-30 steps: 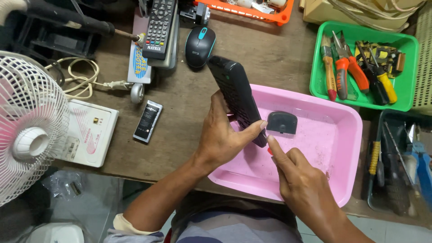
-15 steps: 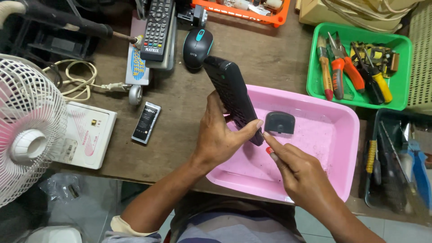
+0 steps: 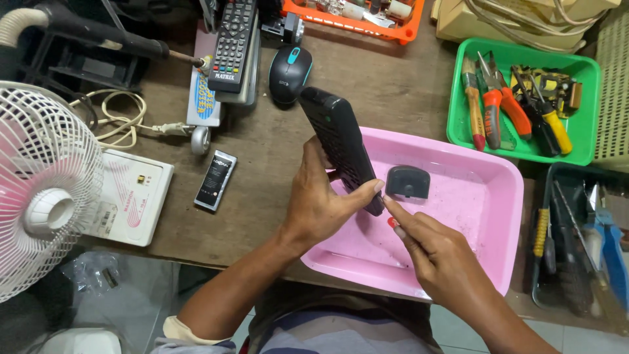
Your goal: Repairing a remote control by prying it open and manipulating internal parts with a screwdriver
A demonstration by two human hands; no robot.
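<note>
Remote (image 3: 341, 147) sits gripped in left hand (image 3: 321, 203), right hand (image 3: 439, 255) touching.

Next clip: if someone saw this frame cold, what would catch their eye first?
First, the two hands at centre: the left hand holds a long black remote tilted over a pink tub, while the right hand brings a red-tipped tool to its lower end. A small dark cover piece lies in the tub. Next, the white fan at the left edge and the green tray of hand tools at upper right.
</note>
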